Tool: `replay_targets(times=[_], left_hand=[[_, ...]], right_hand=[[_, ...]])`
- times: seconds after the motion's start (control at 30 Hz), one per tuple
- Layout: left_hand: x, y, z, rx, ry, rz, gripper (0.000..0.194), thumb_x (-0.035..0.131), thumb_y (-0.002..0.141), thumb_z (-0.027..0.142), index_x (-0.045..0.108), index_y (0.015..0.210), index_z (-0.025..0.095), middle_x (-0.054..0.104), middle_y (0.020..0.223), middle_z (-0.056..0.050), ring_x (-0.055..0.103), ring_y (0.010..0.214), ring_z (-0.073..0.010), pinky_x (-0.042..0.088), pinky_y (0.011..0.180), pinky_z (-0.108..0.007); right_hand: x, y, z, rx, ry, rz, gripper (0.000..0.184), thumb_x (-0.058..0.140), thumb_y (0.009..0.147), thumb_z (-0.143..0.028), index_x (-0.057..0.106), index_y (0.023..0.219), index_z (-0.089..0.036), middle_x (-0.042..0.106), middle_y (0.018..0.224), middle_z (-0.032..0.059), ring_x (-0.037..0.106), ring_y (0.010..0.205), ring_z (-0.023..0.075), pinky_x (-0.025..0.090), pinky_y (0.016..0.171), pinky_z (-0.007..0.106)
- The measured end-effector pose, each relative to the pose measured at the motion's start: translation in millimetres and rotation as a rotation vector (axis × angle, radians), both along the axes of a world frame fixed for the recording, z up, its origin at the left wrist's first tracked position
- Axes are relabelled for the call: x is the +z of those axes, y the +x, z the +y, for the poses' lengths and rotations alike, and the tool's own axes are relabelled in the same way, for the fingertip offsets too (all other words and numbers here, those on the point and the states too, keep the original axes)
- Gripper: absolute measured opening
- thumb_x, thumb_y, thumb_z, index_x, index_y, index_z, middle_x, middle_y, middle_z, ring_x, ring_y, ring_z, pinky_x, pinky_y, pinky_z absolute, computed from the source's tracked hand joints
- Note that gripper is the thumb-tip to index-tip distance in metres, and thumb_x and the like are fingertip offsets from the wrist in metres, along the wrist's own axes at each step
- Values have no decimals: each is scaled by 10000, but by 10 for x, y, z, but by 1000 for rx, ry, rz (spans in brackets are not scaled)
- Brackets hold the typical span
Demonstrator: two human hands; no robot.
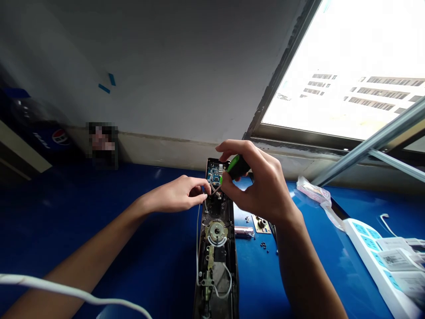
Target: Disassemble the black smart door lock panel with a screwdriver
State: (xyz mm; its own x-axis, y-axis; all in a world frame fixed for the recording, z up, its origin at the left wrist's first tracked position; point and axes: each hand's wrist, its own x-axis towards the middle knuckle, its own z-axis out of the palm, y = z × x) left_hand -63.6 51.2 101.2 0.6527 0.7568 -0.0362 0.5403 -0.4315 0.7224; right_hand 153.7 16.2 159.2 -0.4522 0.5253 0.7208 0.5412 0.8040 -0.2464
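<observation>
A long, opened electronic door-lock body lies lengthwise on the blue table, its gears, white wires and a blue circuit board exposed. My right hand is closed around a green-and-black screwdriver, its tip pointing down at the lock near the circuit board. My left hand is pinched on a thin white wire at the lock's left edge, just beside the screwdriver tip.
Small dark screws, a brass plate and a small metal cylinder lie right of the lock. A white power strip with plugs sits at far right. A white cable crosses the near left. Window frame behind.
</observation>
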Motion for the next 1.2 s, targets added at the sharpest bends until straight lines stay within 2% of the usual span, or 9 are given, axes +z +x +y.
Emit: replay_targets(times=[0.07, 0.2, 0.27, 0.43, 0.6, 0.77, 0.97, 1.1, 1.2], left_hand=[[13, -7, -2, -5, 3, -5, 292, 557, 905, 431, 696, 1010, 197, 692, 786, -11, 601, 724, -192, 419, 672, -274], [27, -17, -10, -10, 0, 0, 296, 553, 904, 422, 701, 1027, 197, 693, 799, -15, 596, 718, -190, 416, 668, -273], [31, -17, -16, -10, -3, 1, 296, 551, 905, 410, 698, 1053, 201, 699, 816, -16, 600, 726, -190, 417, 673, -270], [35, -11, -20, -18, -8, 5, 278, 548, 904, 399, 695, 1035, 202, 700, 829, -17, 601, 737, -192, 412, 673, -269], [31, -10, -16, -4, 6, 4, 297, 544, 898, 404, 703, 1045, 202, 683, 788, -14, 586, 705, -184, 404, 657, -269], [31, -10, -14, -13, -1, 1, 296, 541, 895, 403, 700, 1040, 200, 691, 808, -16, 593, 727, -188, 407, 664, -269], [35, -2, -19, -11, -5, -7, 304, 550, 894, 397, 705, 1067, 201, 705, 831, -23, 612, 759, -199, 423, 688, -275], [38, -2, -21, -5, -6, -9, 310, 546, 894, 412, 708, 1052, 200, 698, 811, -21, 609, 754, -199, 427, 688, -275], [36, -5, -19, -1, 2, 3, 311, 542, 895, 422, 709, 1021, 192, 685, 791, -22, 598, 734, -199, 417, 668, -277]], right_hand=[[0, -7, -7, 3, 2, -10, 465, 614, 827, -92, 585, 1273, -221, 677, 1038, 18, 626, 852, 132, 524, 714, 270], [3, -5, -8, -40, 25, -13, 308, 662, 899, -203, 621, 1203, -229, 687, 951, -2, 587, 727, 108, 501, 645, 261], [5, 0, -6, -32, 29, 3, 269, 627, 923, -169, 625, 1185, -228, 686, 935, -6, 591, 720, 98, 509, 653, 246], [1, 7, -16, 12, 7, 1, 465, 614, 808, -90, 591, 1251, -228, 680, 1001, 9, 617, 795, 130, 529, 708, 277], [-15, 8, -7, -57, 15, 2, 328, 653, 903, -180, 608, 1220, -252, 672, 934, -9, 615, 739, 117, 532, 675, 262], [-4, 3, 3, 2, -3, 17, 499, 591, 827, -77, 560, 1293, -253, 685, 1076, 22, 653, 891, 151, 556, 782, 295], [-7, 16, -2, -41, -19, -21, 387, 637, 908, -170, 571, 1279, -257, 694, 986, 1, 631, 776, 125, 547, 725, 278], [-14, 16, -1, 5, -35, -1, 516, 595, 845, -91, 531, 1327, -263, 685, 1077, 17, 649, 857, 141, 548, 744, 283], [-16, 15, 3, -16, -23, -23, 476, 645, 866, -153, 538, 1317, -263, 688, 1071, 18, 638, 825, 140, 545, 728, 290]])
